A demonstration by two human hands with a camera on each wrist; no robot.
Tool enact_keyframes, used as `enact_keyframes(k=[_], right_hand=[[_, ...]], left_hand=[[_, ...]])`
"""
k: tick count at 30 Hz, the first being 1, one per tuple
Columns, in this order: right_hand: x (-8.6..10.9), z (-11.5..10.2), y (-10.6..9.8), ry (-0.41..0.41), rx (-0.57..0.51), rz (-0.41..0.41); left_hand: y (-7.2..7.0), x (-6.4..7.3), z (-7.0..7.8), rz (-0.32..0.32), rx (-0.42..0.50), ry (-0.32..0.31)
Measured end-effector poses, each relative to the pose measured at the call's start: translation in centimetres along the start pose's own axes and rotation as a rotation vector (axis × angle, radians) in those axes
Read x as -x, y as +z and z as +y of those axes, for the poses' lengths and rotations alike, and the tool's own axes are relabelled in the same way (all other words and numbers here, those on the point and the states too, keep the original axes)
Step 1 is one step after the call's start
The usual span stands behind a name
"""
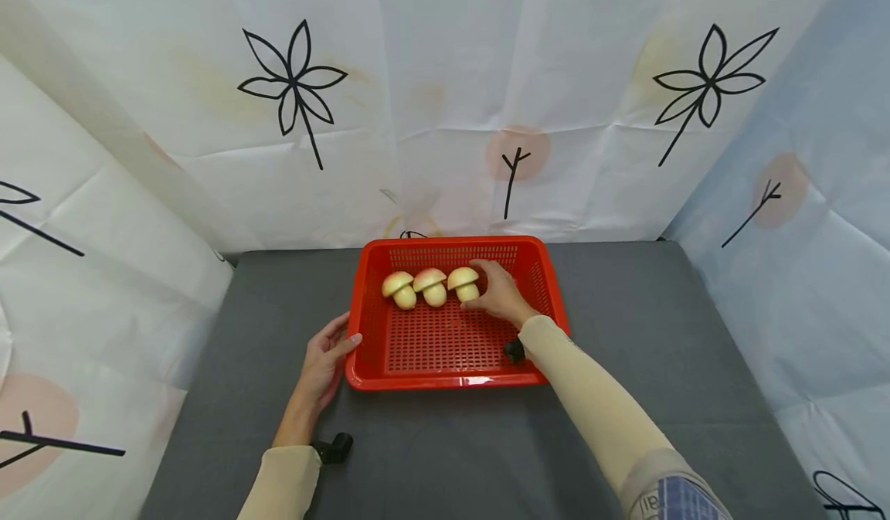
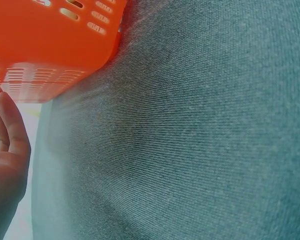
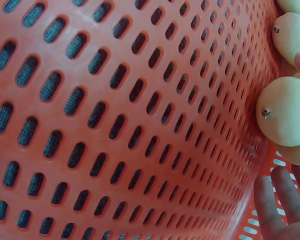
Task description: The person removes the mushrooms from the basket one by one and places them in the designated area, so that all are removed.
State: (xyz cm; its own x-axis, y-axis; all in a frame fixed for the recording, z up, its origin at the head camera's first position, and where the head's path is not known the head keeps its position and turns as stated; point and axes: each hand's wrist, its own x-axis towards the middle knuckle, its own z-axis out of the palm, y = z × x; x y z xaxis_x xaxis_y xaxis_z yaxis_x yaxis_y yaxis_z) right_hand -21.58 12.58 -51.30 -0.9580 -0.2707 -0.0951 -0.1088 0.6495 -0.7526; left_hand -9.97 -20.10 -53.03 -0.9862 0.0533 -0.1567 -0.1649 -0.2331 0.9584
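Note:
Three mushroom-shaped pieces with pale yellow caps tinged red stand in a row inside a red plastic basket [image 1: 445, 382]: the left mushroom [image 1: 399, 288], the middle mushroom [image 1: 431, 287] and the right mushroom [image 1: 463, 282]. My right hand [image 1: 502, 294] reaches into the basket and holds the right mushroom, fingers at its cap and thumb by its stem. In the right wrist view that mushroom [image 3: 284, 112] lies between the thumb and the spread fingers [image 3: 285, 200]. With the thumb over the left rim and the fingers outside, my left hand [image 1: 330, 358] grips the basket.
The basket stands on a grey cloth-covered table [image 1: 431, 450], near its back edge. White patterned curtains [image 1: 431, 79] hang behind and at both sides. Black straps with small devices sit on both wrists.

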Motion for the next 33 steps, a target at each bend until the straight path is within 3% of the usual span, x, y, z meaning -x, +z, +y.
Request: enact_keyframes(k=[6, 16, 21, 33], right_hand=[[-0.3, 0.1, 0.0, -0.016, 0.053, -0.011], [0.0, 0.3, -0.3, 0.003, 0.045, -0.015], [0.5, -0.3, -1.0, 0.011, -0.02, -0.021], [2.8, -2.1, -4.3, -0.073, -0.177, 0.0]], left_hand=[[0.2, -0.1, 0.0, 0.001, -0.001, 0.006], [0.1, 0.0, -0.2, 0.005, 0.008, 0.019], [0.2, 0.1, -0.2, 0.017, 0.023, 0.023], [0.2, 0.0, -0.4, 0.018, 0.022, 0.032]])
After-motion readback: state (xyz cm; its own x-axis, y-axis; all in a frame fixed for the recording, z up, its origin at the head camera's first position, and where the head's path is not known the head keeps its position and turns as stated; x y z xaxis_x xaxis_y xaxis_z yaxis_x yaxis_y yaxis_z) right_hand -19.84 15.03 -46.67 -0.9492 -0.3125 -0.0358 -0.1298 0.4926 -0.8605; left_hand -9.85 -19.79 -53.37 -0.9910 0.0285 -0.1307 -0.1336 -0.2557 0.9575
